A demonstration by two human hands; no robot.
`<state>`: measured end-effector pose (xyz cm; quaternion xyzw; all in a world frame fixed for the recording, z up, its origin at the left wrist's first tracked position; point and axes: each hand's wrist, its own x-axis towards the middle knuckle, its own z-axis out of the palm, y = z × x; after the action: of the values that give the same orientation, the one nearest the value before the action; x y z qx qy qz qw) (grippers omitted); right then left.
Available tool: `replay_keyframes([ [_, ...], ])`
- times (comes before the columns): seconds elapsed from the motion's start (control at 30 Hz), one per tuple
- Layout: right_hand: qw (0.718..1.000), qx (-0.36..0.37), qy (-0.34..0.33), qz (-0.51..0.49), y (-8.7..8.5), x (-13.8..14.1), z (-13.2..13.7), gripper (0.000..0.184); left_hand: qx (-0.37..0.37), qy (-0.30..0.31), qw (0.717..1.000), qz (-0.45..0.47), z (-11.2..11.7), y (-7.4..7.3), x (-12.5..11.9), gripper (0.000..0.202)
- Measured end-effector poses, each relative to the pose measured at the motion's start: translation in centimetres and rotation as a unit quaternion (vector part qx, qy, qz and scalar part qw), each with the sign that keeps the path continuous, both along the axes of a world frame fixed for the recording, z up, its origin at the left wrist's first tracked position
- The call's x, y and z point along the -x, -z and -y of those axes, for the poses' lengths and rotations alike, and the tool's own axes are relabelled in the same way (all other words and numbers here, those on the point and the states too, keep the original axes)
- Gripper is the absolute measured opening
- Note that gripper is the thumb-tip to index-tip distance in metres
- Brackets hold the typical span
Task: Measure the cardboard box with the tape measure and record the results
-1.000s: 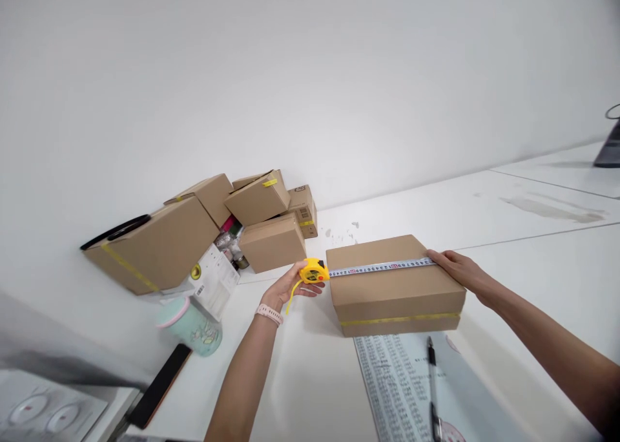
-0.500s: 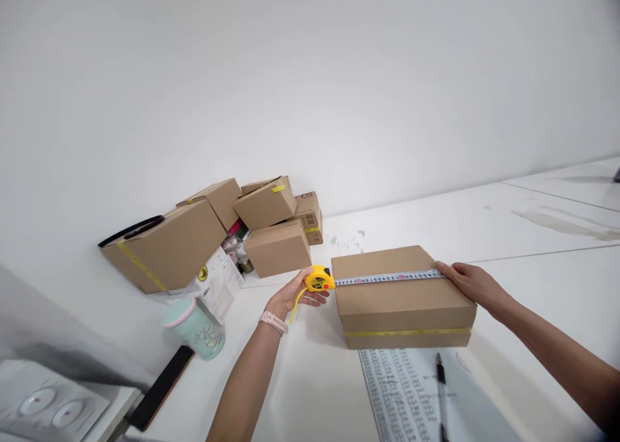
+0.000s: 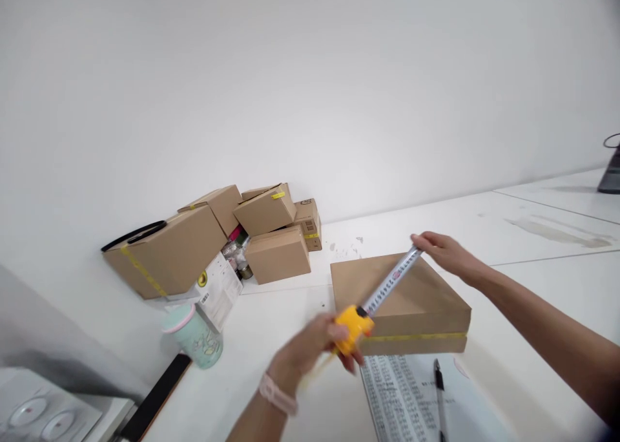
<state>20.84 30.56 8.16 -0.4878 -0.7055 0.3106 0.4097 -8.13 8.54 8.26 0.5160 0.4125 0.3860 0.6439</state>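
A flat cardboard box (image 3: 426,296) with a yellow tape line along its side lies on the white table (image 3: 523,235). My left hand (image 3: 314,345), blurred by motion, grips the yellow tape measure case (image 3: 352,326) at the box's near left corner. Its white blade (image 3: 391,282) runs diagonally over the box top. My right hand (image 3: 443,251) pinches the blade's end above the box's far edge. A pink watch band sits on my left wrist.
A pile of cardboard boxes (image 3: 213,238) leans against the wall at the back left. A mint cup with a pink lid (image 3: 192,335) and a black phone (image 3: 155,397) lie to the left. A printed sheet (image 3: 402,397) with a pen (image 3: 440,397) lies in front of the box.
The tape lay straight across the box top, left to right. My left hand has swung the case toward the near left corner and my right hand has moved back, so the blade now runs diagonally.
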Motion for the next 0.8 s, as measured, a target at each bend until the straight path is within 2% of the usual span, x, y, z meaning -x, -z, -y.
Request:
replay_keyframes([
  [0.07,0.995,-0.014,-0.072,0.065,-0.5,2.3,-0.4,0.057,0.058,0.036,0.996,0.057,1.3,2.0,-4.1,0.064],
  [0.1,0.991,-0.014,-0.091,0.102,-0.4,3.4,-0.8,0.054,0.069,0.031,0.993,0.086,1.6,3.0,-6.1,0.066],
  [0.17,0.984,-0.001,-0.090,0.156,0.0,5.0,-1.7,0.048,0.083,-0.020,0.987,0.133,1.3,4.5,-9.6,0.071],
  [0.23,0.981,0.016,-0.072,0.180,0.7,6.0,-2.8,0.044,0.103,-0.081,0.980,0.151,0.2,5.1,-12.2,0.077],
  [0.33,0.979,0.025,-0.051,0.194,1.8,6.5,-4.4,0.041,0.125,-0.146,0.973,0.131,-1.9,4.9,-14.0,0.083],
  [0.43,0.976,0.027,-0.040,0.210,2.8,6.6,-5.4,0.039,0.138,-0.170,0.969,0.114,-2.9,5.0,-14.6,0.088],
  [0.53,0.976,0.027,-0.041,0.213,3.7,6.5,-5.8,0.039,0.145,-0.174,0.965,0.134,-2.2,5.9,-15.7,0.088],
  [0.63,0.977,0.030,-0.045,0.207,4.3,6.3,-5.9,0.040,0.156,-0.132,0.965,0.166,-0.9,6.7,-17.8,0.091],
  [0.7,0.978,0.032,-0.042,0.204,4.4,6.2,-5.9,0.041,0.159,-0.119,0.965,0.171,-0.2,6.8,-19.3,0.091],
  [0.8,0.978,0.032,-0.036,0.202,4.5,6.2,-6.0,0.041,0.152,-0.146,0.964,0.162,0.5,6.2,-20.7,0.083],
])
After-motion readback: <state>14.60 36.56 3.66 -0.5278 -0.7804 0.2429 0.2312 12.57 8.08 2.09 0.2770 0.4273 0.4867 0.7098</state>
